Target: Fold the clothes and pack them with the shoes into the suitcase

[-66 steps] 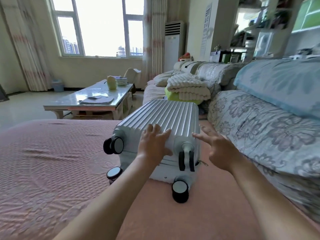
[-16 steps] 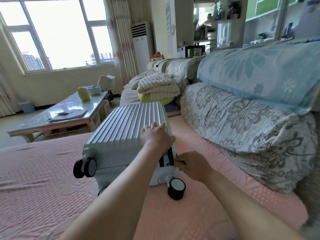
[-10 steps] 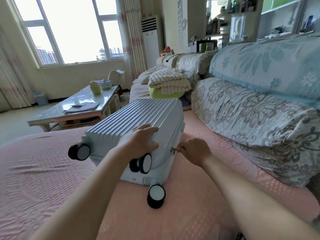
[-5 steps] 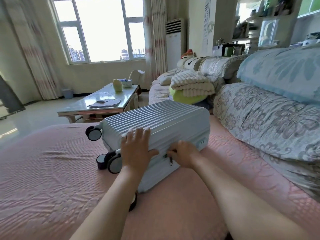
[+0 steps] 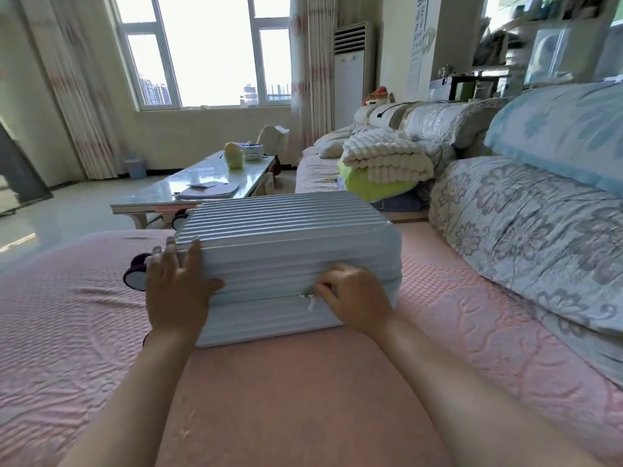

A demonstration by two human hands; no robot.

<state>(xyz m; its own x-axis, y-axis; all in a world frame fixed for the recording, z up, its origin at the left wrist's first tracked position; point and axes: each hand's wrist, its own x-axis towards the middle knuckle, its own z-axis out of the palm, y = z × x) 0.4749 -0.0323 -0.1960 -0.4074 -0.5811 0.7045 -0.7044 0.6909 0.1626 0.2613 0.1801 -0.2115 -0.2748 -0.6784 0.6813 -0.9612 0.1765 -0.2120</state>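
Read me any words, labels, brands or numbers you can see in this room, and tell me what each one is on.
Nothing here reads clearly.
On the wall chart: rows of dark marks, too small to read.
On the papers on the coffee table: blurred.
On the suitcase: no brand or label shows.

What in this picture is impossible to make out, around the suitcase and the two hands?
Head view only.
- Inside of the silver ribbed hard-shell suitcase: hidden by its closed lid, so any clothes or shoes are unseen.
- Right hand: its back hides whether it pinches the small metal zip pull.
- Dark wheels: partly covered by the left hand.
- Papers on the glass-topped coffee table: too small to read.
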